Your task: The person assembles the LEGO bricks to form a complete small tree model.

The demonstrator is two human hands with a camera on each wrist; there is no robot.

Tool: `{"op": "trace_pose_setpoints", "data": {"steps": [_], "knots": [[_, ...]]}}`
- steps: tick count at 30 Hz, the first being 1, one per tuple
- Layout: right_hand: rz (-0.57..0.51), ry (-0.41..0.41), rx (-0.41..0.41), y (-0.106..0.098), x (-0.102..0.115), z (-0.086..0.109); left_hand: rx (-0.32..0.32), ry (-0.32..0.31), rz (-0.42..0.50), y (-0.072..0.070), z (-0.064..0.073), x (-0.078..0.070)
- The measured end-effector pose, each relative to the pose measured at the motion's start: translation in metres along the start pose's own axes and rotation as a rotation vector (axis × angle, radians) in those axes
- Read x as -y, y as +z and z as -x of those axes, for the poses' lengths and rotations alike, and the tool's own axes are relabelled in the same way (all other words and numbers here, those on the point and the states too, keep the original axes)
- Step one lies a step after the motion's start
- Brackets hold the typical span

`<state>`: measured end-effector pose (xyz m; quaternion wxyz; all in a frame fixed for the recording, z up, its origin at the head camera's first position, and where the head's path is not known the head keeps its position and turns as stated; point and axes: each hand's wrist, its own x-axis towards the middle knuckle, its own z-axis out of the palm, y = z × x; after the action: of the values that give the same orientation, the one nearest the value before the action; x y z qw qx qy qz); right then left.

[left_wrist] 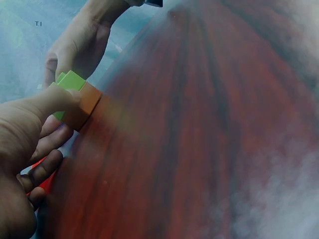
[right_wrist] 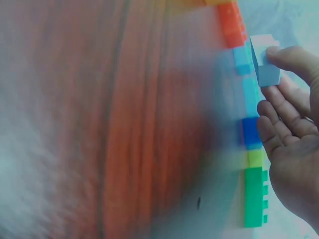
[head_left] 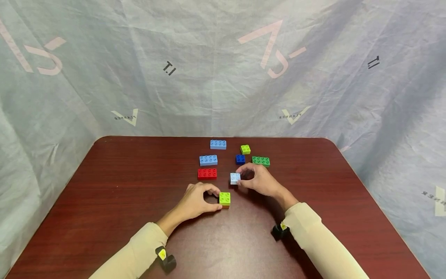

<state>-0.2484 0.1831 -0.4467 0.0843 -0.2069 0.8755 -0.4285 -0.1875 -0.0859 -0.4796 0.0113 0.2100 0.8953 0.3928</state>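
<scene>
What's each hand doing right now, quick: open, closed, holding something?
Left hand: closed, holding the lime-and-orange stack between its fingers.
Right hand: closed, holding the pale brick between its fingers.

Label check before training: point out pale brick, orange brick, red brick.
Pale brick (head_left: 235,176), head view, studded top.
Orange brick (left_wrist: 88,103), left wrist view, side face.
Red brick (head_left: 207,173), head view, studded top.

The head view is bright and fairly crisp, pale sheen glazing the near worktop (head_left: 249,248) and soft shadow lying beside the right sleeve (head_left: 324,240). Both wrist views are hazy and bluish, with whitish glare in the left one's lower-right corner.
</scene>
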Motion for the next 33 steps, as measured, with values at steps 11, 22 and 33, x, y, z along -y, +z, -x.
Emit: {"op": "trace_pose_setpoints", "data": {"steps": [11,22,33], "knots": [[-0.04,-0.103,-0.031,0.007,0.024,0.022,-0.019,-0.008,0.008,0.002,0.001,-0.001],[-0.053,-0.17,0.011,0.02,0.038,0.039,-0.015,-0.009,0.015,0.003,0.0,0.001],[-0.024,-0.192,0.009,0.031,0.038,0.041,-0.017,-0.003,0.005,0.003,-0.001,0.001]]}}
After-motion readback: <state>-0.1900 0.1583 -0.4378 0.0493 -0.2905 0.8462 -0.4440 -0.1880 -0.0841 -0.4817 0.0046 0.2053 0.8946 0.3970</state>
